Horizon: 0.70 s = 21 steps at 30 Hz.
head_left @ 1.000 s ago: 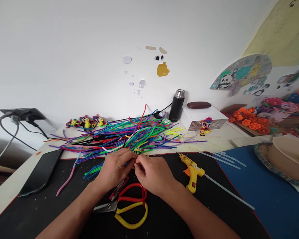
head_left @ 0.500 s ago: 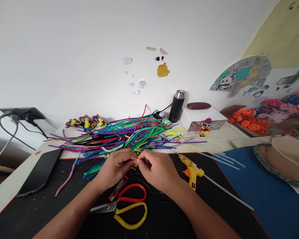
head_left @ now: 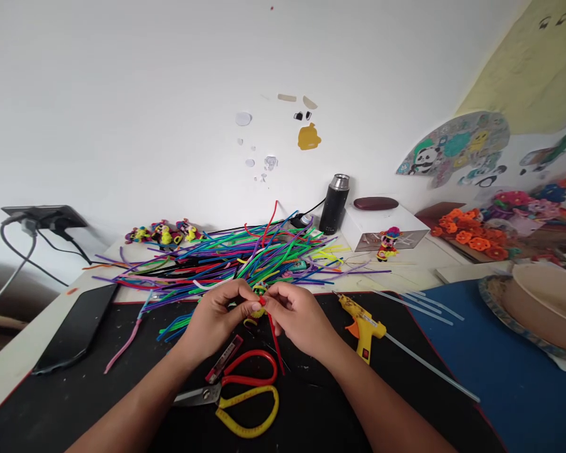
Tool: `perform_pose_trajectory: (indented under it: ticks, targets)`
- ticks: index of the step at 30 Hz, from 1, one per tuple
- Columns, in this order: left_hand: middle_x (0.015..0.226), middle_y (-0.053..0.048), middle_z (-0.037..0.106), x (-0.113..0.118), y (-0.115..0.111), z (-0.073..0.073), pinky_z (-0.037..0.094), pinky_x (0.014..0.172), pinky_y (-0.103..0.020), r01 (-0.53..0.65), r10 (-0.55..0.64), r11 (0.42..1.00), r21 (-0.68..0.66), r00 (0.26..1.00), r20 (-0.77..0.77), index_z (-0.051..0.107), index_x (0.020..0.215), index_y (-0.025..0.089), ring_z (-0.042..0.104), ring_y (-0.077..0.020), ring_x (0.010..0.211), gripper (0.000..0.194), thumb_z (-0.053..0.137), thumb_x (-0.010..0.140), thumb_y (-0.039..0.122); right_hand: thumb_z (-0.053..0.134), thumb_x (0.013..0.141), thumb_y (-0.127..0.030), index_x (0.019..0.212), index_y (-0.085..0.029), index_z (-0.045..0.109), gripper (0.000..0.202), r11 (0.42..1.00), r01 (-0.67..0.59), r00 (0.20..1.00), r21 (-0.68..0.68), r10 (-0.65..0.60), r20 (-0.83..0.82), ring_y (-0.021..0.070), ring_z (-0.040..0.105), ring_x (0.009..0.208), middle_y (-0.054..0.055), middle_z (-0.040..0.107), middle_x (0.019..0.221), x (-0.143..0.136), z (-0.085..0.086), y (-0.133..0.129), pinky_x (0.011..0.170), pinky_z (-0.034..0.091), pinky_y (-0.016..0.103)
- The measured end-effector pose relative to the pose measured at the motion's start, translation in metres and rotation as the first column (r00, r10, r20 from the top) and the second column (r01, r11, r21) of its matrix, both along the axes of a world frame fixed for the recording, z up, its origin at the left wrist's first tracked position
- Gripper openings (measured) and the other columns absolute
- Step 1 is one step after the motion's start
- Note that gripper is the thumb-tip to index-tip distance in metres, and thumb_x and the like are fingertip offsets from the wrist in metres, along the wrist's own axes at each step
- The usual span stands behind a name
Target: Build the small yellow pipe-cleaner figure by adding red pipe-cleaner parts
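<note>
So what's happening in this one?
A person's left hand and right hand meet at the fingertips, pinching a red pipe cleaner above a black mat. Scissors lie nearer the person, a yellow glue gun lies to the right, and a heap of coloured pipe cleaners spreads beyond.

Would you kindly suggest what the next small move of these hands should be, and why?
I would probably bend the small red piece a little tighter, since the left hand and right hand both have their fingertips closed at it, while the scissors and glue gun lie unheld on the mat.
</note>
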<state>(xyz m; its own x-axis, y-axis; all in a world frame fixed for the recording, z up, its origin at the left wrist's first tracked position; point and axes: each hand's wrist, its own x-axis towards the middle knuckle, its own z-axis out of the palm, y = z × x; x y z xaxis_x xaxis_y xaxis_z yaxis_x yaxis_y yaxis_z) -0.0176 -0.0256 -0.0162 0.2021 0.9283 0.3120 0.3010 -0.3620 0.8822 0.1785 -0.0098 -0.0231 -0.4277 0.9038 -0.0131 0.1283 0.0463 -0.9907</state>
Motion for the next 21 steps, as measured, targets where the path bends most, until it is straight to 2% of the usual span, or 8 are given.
perform_pose_trajectory:
  ticks: [3, 9, 15, 21]
  targets:
    - [0.074, 0.001, 0.070, 0.002, -0.001, -0.001, 0.049, 0.068, -0.025, -0.055, 0.065, 0.992, 0.111, 0.995, -0.081, 0.071, 0.079, 0.021, 0.064, -0.0155, 0.068, 0.016, 0.074, 0.093, 0.029, 0.061, 0.098, -0.033, 0.085, -0.022, 0.059, 0.017, 0.992, -0.040, 0.997, -0.117, 0.032, -0.071, 0.0095, 0.047, 0.043, -0.008, 0.053, 0.053, -0.002, -0.002, 0.001, 0.046, 0.035, 0.022]
    - [0.076, 0.001, 0.072, 0.004, -0.003, -0.004, 0.048, 0.067, -0.023, -0.135, 0.195, 0.946, 0.296, 0.964, -0.183, 0.070, 0.082, 0.021, 0.067, -0.0145, 0.069, 0.014, 0.070, 0.096, 0.022, 0.065, 0.095, -0.043, 0.086, -0.022, 0.058, 0.024, 0.972, -0.073, 0.989, -0.223, 0.042, -0.143, 0.0089, 0.045, 0.039, -0.010, 0.049, 0.048, -0.006, -0.005, -0.001, 0.041, 0.031, 0.020]
    - [0.080, 0.000, 0.076, 0.003, -0.001, -0.005, 0.051, 0.069, -0.024, -0.134, 0.201, 0.950, 0.282, 0.953, -0.225, 0.072, 0.085, 0.022, 0.071, -0.0156, 0.073, 0.013, 0.067, 0.097, 0.023, 0.062, 0.097, -0.039, 0.089, -0.021, 0.058, 0.021, 0.964, -0.079, 0.989, -0.255, 0.044, -0.140, 0.0080, 0.046, 0.039, -0.010, 0.050, 0.051, -0.011, -0.008, -0.006, 0.041, 0.031, 0.019]
    - [0.081, 0.000, 0.074, 0.003, 0.001, -0.004, 0.052, 0.069, -0.025, -0.184, 0.238, 0.955, 0.233, 0.943, -0.232, 0.070, 0.086, 0.022, 0.071, -0.0168, 0.074, 0.012, 0.066, 0.096, 0.027, 0.057, 0.100, -0.027, 0.089, -0.022, 0.054, 0.013, 0.954, -0.147, 0.985, -0.260, 0.117, -0.127, 0.0083, 0.047, 0.040, -0.010, 0.050, 0.053, -0.014, 0.000, -0.011, 0.043, 0.033, 0.020]
